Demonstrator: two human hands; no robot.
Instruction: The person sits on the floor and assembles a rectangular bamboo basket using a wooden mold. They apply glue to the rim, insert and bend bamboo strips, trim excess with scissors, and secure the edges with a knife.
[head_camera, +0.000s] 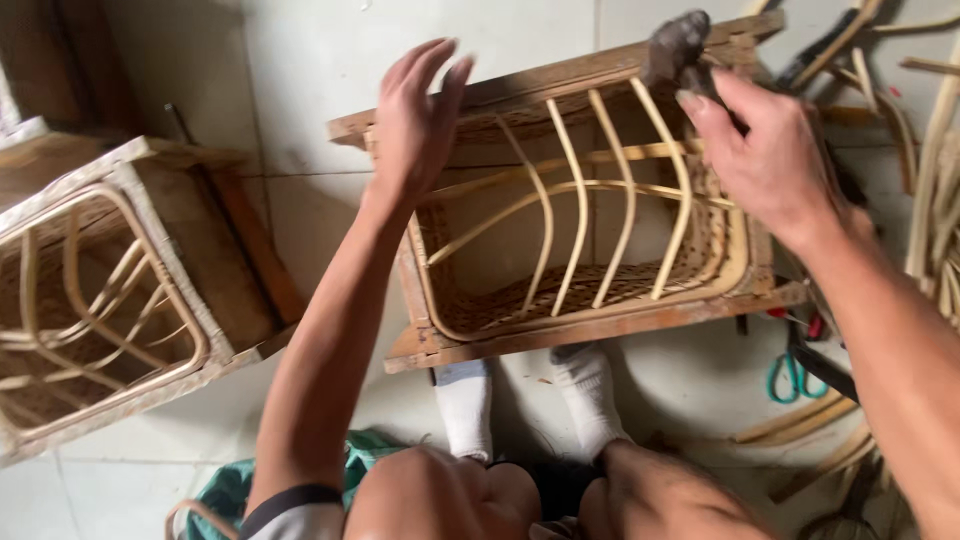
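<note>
left hand (415, 120) hovering open-fingered over rattan frame (580, 210) far-left corner | right hand (765, 150) gripping hammer (680, 45) at far-right corner

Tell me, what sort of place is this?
Probably a small rattan furniture workshop, set up on a tiled floor. A half-built wood and cane frame lies under the person's hands, a similar one sits beside it, and loose cane strips and scissors lie around.

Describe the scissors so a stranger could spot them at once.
Start at the rattan frame that stands on the tiled floor between both hands. Look below its lower right corner, under the right forearm. The scissors lie there, and their teal handles are the only bright loops among pale cane strips.
</note>
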